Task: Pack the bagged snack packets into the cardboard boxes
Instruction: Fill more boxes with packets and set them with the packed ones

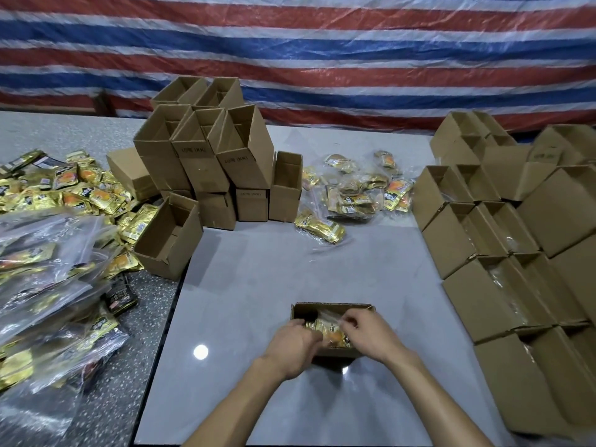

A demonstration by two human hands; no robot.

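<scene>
A small open cardboard box (332, 307) stands on the pale table in front of me. Inside it lies a clear bag of gold and orange snack packets (329, 329). My left hand (295, 345) grips the bag's left side at the box's near left corner, fingers curled into the box. My right hand (367, 333) pinches the clear plastic at the bag's upper right. More bagged packets (361, 191) lie further back on the table, one bag (321, 225) nearest the middle.
A stack of open cardboard boxes (206, 162) stands at the back left of centre. Rows of boxes (503, 253) fill the right side. Loose gold packets (64, 191) and clear bags (48, 285) cover the dark table on the left. A striped tarp hangs behind.
</scene>
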